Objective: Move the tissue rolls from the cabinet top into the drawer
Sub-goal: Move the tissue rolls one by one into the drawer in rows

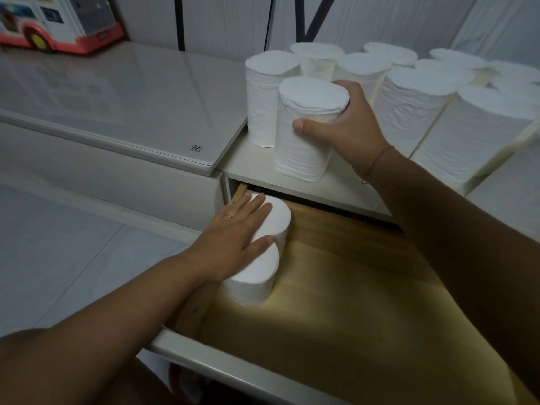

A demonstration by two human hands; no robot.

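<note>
The step in hand was the pick-up of the next roll. The right hand (347,127) gripped the front roll (304,147) near its upper end, with the thumb on the near side and the fingers wrapped round the far side. This roll stood upright near the front edge of the cabinet top (251,168), just beside a neighbouring roll (263,112). The left hand (233,232) lay flat, fingers straight, on top of two rolls (251,285). These stood upright and touching along the left wall of the open drawer (350,287). The rest of the drawer floor showed bare wood.

Judged from this layout, the task was at an early stage, since a large cluster of rolls (409,112) stood on the cabinet top. The next move called for:

1. Lifting the front roll clear of its neighbour.
2. Carrying it forward past the cabinet edge.
3. Lowering it upright beside the stored pair.

The rolls were white, slightly oval and lightly embossed, with flat ends showing no open core. They would probably dent under a firm grip.
</note>
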